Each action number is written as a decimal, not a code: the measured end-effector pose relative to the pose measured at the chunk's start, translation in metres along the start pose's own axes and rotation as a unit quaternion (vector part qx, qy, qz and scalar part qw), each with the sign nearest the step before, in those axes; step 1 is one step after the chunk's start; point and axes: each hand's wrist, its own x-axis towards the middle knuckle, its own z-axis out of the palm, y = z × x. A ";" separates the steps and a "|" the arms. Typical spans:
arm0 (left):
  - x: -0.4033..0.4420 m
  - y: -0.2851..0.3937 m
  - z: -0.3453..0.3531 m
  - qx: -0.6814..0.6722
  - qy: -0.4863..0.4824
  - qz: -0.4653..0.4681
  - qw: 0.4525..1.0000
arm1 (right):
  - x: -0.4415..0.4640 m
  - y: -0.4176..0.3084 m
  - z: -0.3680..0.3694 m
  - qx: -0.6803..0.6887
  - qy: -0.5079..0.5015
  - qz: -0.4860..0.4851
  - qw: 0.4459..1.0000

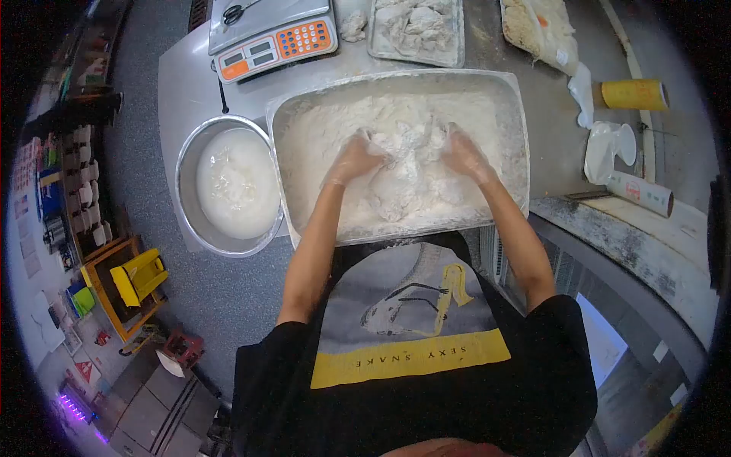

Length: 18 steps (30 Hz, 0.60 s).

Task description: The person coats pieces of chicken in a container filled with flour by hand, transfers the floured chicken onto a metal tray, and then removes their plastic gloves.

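A large rectangular tub [520,145] holds white flour [312,126], with lumpy flour-coated pieces [410,164] heaped in its middle. Both hands wear thin clear gloves and reach into the flour from either side of that heap. My left hand [358,158] touches the heap's left side, its fingertips sunk in white powder. On the opposite side, my right hand [463,156] curves inward against the pieces, fingertips likewise covered. Whether the fingers grip any piece is hidden by the flour.
A round metal bowl [183,179] of cloudy white liquid stands left of the tub. Behind are a scale [278,46] with black scissors [234,12] and a tray [376,53] of coated pieces. At right are a bag [537,30], a yellow roll [632,94] and another roll [643,194].
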 end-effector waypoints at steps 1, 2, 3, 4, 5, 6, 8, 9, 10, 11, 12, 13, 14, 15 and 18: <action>-0.002 0.005 0.004 0.013 0.047 0.041 0.998 | -0.002 0.003 0.006 0.000 0.000 0.000 1.000; -0.004 0.012 0.004 0.026 0.093 0.083 0.992 | -0.008 0.006 0.012 -0.066 0.037 -0.055 0.996; -0.003 0.018 -0.001 0.026 0.093 0.086 0.992 | -0.009 0.010 0.015 -0.132 0.076 -0.109 0.982; -0.004 0.022 -0.008 0.045 0.043 0.005 0.998 | -0.007 0.016 0.014 -0.133 0.077 -0.108 0.982; -0.005 0.021 -0.012 0.063 -0.008 -0.078 0.995 | -0.005 0.021 0.010 -0.148 0.031 -0.062 0.987; -0.009 0.019 -0.017 0.062 -0.008 -0.079 0.995 | -0.003 0.026 0.007 -0.163 -0.017 -0.017 0.986; -0.020 0.012 -0.031 0.012 -0.021 0.017 1.000 | -0.011 0.026 -0.012 -0.169 0.002 -0.012 0.985; -0.030 0.009 -0.035 0.012 -0.022 0.016 1.000 | -0.015 0.027 -0.018 -0.174 0.021 -0.005 0.984; -0.042 0.006 -0.039 -0.180 -0.006 0.031 0.983 | -0.013 0.037 -0.019 -0.173 0.021 -0.005 0.985; -0.049 0.003 -0.044 -0.365 0.010 0.044 0.930 | -0.007 0.056 -0.018 0.208 0.012 0.011 0.978; -0.050 -0.005 -0.051 -0.364 0.011 0.045 0.930 | -0.006 0.056 -0.022 0.390 0.005 0.017 0.920; -0.050 -0.014 -0.056 -0.250 0.014 0.002 0.968 | -0.005 0.056 -0.025 0.558 0.001 0.025 0.829; -0.053 -0.015 -0.059 -0.134 0.018 -0.042 0.990 | -0.010 0.043 -0.038 0.391 0.052 -0.034 0.918; -0.052 -0.013 -0.059 -0.135 0.021 -0.043 0.990 | -0.012 0.031 -0.046 0.208 0.100 -0.093 0.969; -0.042 -0.011 -0.041 0.104 -0.001 -0.080 0.991 | 0.006 0.074 -0.011 0.176 0.124 -0.105 0.971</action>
